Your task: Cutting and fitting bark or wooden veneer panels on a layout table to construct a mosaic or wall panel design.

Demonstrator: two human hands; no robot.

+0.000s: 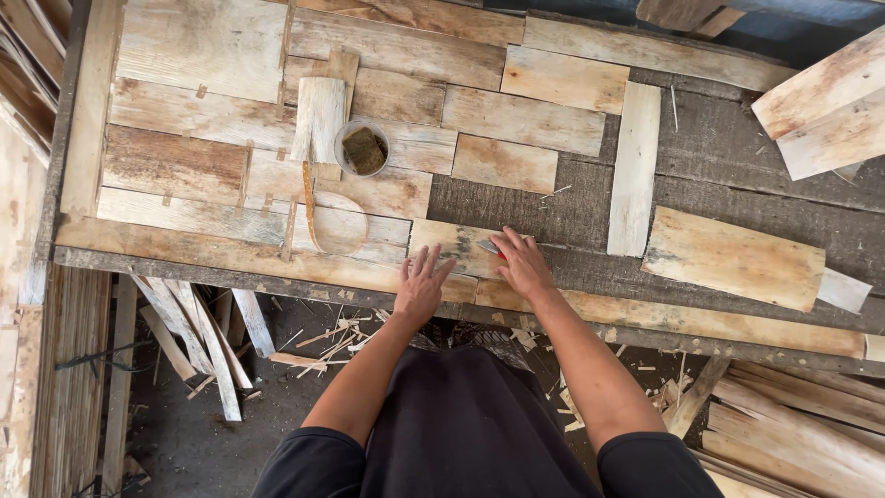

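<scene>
Two hands are down on the workbench [111, 242] and we are looking straight over them. Our left hand [420, 288] lies flat with its fingers spread wide, palm pressed on the front edge strip [277, 263], gripping nothing. Our right hand [524, 265] rests on a small pale wooden piece [452, 243], fingers loosely curled around a small tool [490, 247] with a grey tip and a hint of red at the handle; it may be a marker or a blade, we cannot tell at this size. That wooden piece sits at the near edge of the bench, just in front of us, between the two hands. Around it the bench top is a patchwork of flat, rough-sawn boards, some bleached, some stained brown, fitted edge to edge. Further back stands a round cup [361, 148] with a dull green lump inside, next to an upright-grained pale block [319, 118]. To the right a long narrow slat [634, 166] lies on dark weathered planking, and a broad board [733, 256] sits well apart from our hands. Splinters and offcuts [198, 332] litter the floor below.
</scene>
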